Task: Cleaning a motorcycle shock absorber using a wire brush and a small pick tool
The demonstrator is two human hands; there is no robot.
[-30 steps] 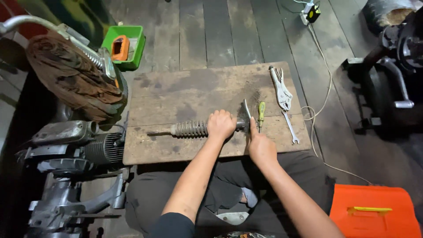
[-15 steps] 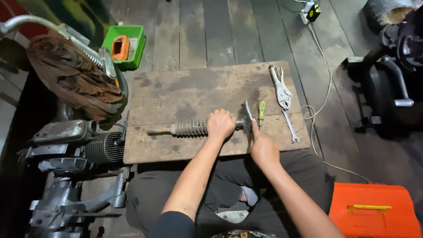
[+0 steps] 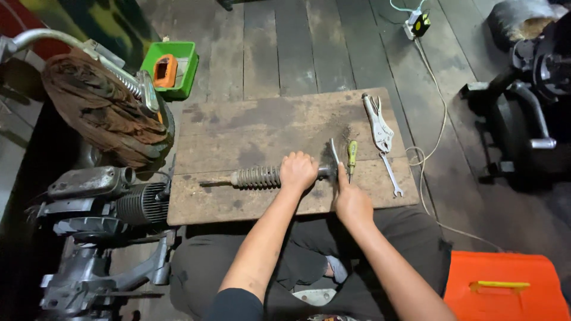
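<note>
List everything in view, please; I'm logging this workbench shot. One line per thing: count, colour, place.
shock absorber: 1, grey, lying on board
wooden board: 1, brown, floor centre
flat metal tool: 1, silver, at shock's right end
screwdriver: 1, yellow-green, right of it
locking pliers: 1, silver, board's right
wrench: 1, silver, board's right edge
green tray: 1, upper left
orange case: 1, lower right
engine: 1, grey, left
left hand: gripping shock
right hand: on flat tool
</note>
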